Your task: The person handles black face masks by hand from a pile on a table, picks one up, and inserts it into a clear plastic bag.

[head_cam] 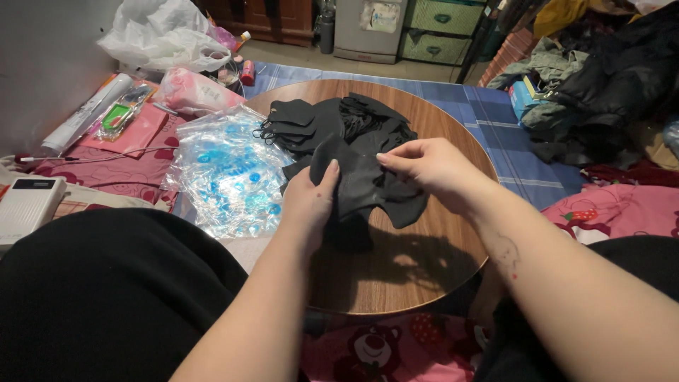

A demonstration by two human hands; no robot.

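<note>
We hold a black face mask (368,187) between both hands above the tabletop's (424,269) middle. Our left hand (309,205) grips its left side, thumb on top. Our right hand (431,166) pinches its upper right edge; the mask pile (332,120) lies toward the far edge.

The face masks (339,134) are plain black. The round desk (417,262) shows brown wood grain. The plastic bags (226,173) are clear with blue print. The blanket (495,134) is blue with pale checks; the bedding (615,212) is pink with strawberries.
</note>
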